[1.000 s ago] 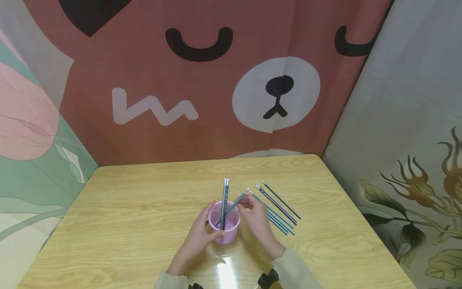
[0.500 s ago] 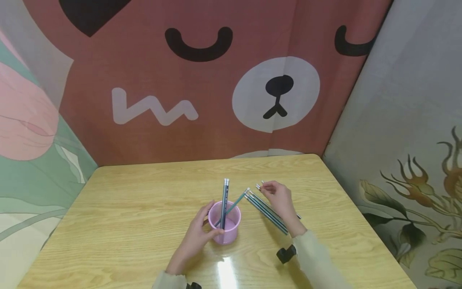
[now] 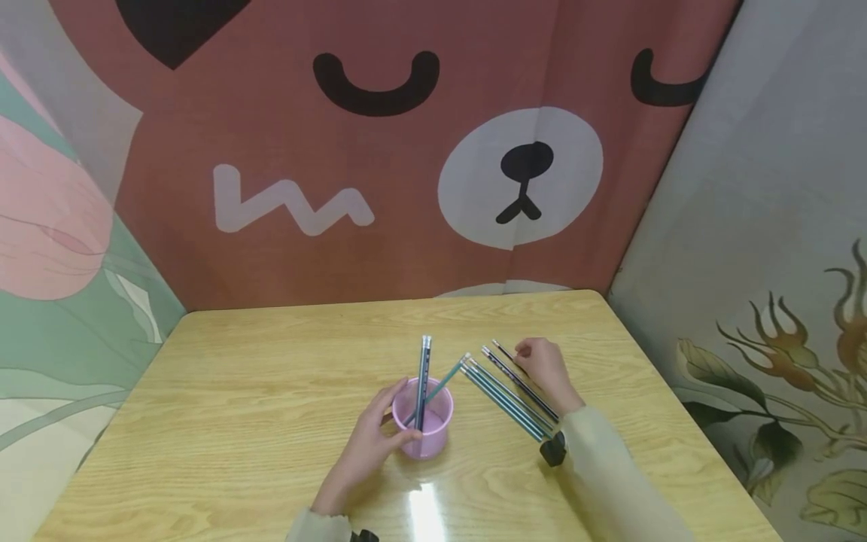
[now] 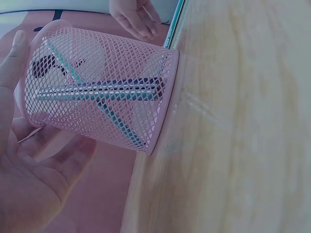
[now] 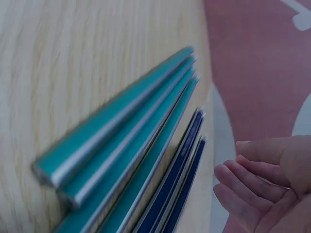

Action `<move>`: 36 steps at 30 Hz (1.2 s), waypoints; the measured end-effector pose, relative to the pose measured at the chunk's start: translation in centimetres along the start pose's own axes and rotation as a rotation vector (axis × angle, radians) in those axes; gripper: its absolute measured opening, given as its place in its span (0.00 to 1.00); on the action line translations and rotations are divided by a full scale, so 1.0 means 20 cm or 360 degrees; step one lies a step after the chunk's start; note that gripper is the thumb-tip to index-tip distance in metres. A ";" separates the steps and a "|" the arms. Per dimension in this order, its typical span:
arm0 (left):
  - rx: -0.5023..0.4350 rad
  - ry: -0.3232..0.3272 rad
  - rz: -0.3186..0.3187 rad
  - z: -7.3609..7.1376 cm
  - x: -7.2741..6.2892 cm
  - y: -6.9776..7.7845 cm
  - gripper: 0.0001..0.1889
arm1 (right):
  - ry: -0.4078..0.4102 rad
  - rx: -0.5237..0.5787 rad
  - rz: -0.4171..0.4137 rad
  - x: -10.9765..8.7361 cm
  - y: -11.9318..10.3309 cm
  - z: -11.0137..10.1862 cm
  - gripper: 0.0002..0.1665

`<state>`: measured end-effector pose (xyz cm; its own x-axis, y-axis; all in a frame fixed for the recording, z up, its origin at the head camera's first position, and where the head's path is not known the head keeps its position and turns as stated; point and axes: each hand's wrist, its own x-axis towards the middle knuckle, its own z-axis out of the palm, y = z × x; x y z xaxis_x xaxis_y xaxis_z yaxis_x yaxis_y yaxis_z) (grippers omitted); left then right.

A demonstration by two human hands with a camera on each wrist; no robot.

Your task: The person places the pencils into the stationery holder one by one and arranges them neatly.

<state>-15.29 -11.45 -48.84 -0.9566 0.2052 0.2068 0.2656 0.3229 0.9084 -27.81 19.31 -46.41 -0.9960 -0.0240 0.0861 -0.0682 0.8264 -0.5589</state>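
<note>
A pink mesh pencil cup (image 3: 425, 447) stands upright on the table, with the left hand (image 3: 375, 430) gripping it, thumb near the front and fingers round the far left. Inside, two pencils (image 3: 424, 369) stand close together, and a teal pencil (image 3: 446, 378) leans to the right. The left wrist view shows them through the mesh (image 4: 121, 53). To the right, several teal pencils (image 3: 503, 399) lie side by side, then dark pencils (image 3: 511, 373). My right hand (image 3: 547, 369) hovers beside the outermost dark pencil. In the right wrist view its fingers (image 5: 248, 187) are loosely bent, nothing between them.
The wooden table (image 3: 271, 391) reaches back to a bear-print curtain (image 3: 379, 256). A patterned grey curtain (image 3: 738, 226) borders its right side. A bright reflection lies on the wood in front of the cup.
My right hand has moved away from the leaning teal pencil beside the cup, to the right past the lying pencils. The left hand stays on the cup.
</note>
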 end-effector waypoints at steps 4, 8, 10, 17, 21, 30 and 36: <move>-0.0004 -0.0004 -0.0016 0.00 0.00 0.00 0.45 | -0.0024 -0.0092 0.0028 0.01 0.02 0.00 0.11; -0.0037 -0.0012 -0.0021 0.00 0.00 0.00 0.44 | -0.0079 -0.0169 0.0074 0.02 0.04 0.00 0.10; -0.0050 -0.0016 -0.0026 0.00 0.00 0.00 0.44 | -0.0117 -0.0203 0.0097 0.03 0.05 0.00 0.09; -0.0052 -0.0012 -0.0042 0.00 0.00 0.01 0.45 | -0.0250 -0.0298 0.0182 0.06 0.08 0.02 0.03; -0.0049 -0.0008 -0.0046 0.00 0.00 0.00 0.45 | -0.0323 -0.0316 0.0188 0.08 0.10 0.01 0.03; -0.0052 -0.0010 -0.0031 0.00 0.00 0.00 0.44 | -0.0492 -0.0072 0.0137 0.12 0.20 -0.02 0.09; -0.0064 -0.0007 -0.0042 0.00 0.00 0.00 0.44 | -0.0569 0.0103 0.0333 0.13 0.23 -0.04 0.08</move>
<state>-15.19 -11.44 -48.87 -0.9627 0.2014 0.1808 0.2351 0.2912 0.9273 -30.64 23.42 -48.06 -0.9454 -0.0626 -0.3200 0.1453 0.7975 -0.5855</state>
